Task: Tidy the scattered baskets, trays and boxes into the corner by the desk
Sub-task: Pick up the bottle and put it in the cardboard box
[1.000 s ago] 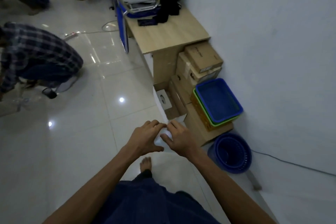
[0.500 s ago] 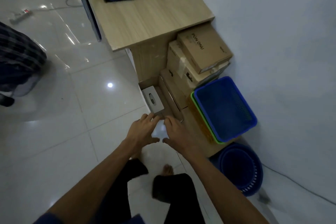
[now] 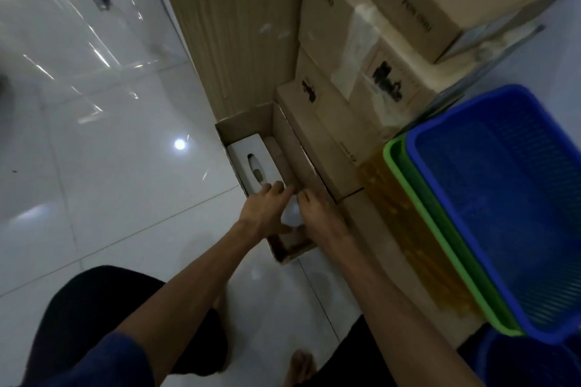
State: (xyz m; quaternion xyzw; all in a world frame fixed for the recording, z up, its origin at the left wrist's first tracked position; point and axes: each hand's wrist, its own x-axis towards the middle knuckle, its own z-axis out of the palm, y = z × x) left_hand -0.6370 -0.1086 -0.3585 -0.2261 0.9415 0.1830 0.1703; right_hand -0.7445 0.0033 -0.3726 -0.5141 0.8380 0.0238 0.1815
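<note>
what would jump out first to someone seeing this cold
The left hand and right hand meet in the middle of the view, holding a small white object between them over an open cardboard box on the floor. At the right, a bright blue basket nests in a green basket, beside stacked cardboard boxes.
</note>
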